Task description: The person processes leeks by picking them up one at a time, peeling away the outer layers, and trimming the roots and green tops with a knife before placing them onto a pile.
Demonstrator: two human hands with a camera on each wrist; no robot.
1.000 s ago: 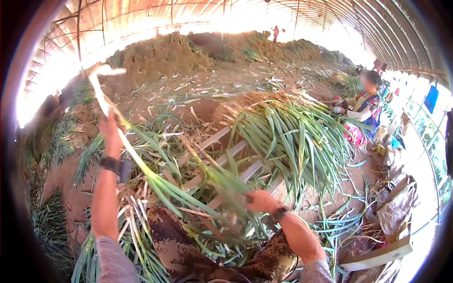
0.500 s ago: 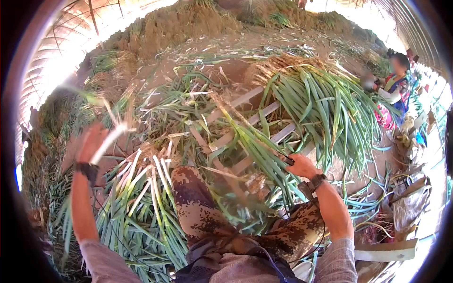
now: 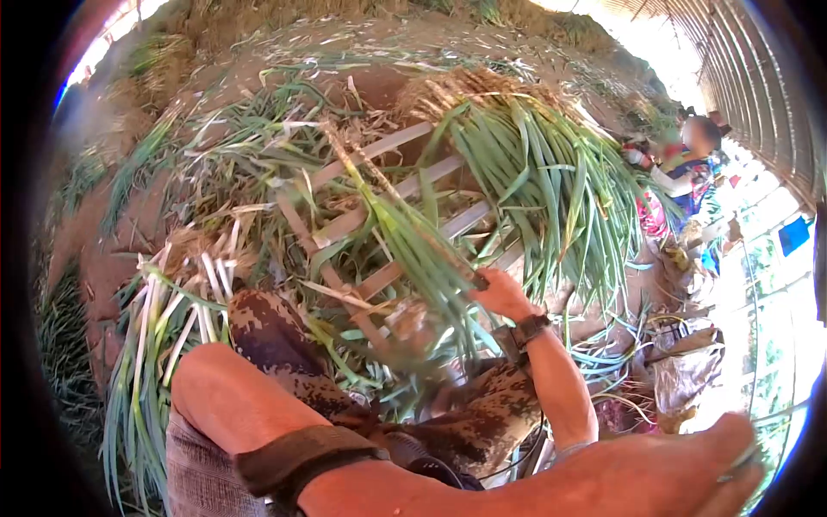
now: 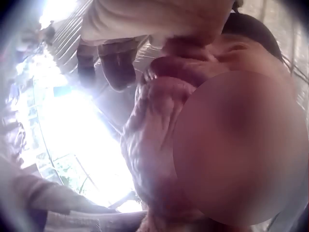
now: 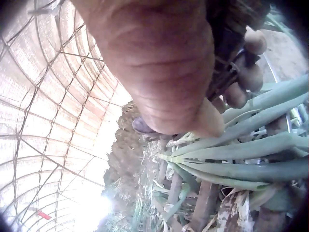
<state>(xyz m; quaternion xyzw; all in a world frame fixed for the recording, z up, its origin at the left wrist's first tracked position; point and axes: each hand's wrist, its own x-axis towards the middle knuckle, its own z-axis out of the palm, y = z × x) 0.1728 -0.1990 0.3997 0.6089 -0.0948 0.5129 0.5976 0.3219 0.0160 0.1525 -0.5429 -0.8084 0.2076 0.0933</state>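
Note:
My left arm crosses in front of my body, and my left hand (image 3: pixel 702 457) is large at the lower right of the head view, close to the camera. Its bent fingers (image 4: pixel 116 65) show in the left wrist view; I cannot tell whether they hold anything. My right hand (image 3: pixel 508 295) is curled round a small dark object (image 5: pixel 142 126) whose end sticks out past the thumb. Beside it, green leaves of a leek (image 3: pixel 401 228) slant across the wooden slats (image 3: pixel 413 183). White-stemmed leeks (image 3: pixel 151 327) lie in a pile by my left knee.
A large heap of leeks (image 3: pixel 525 172) lies on the slats, roots away from me. Loose leaves and trimmings (image 3: pixel 250 159) cover the ground beyond. Another person (image 3: pixel 689 172) sits at the right, near crumpled sacking (image 3: pixel 685 375).
My left hand has swung from the far left, where it held a leek by its white stem, across my body to the right. My right hand stays beside the slanting leek leaves.

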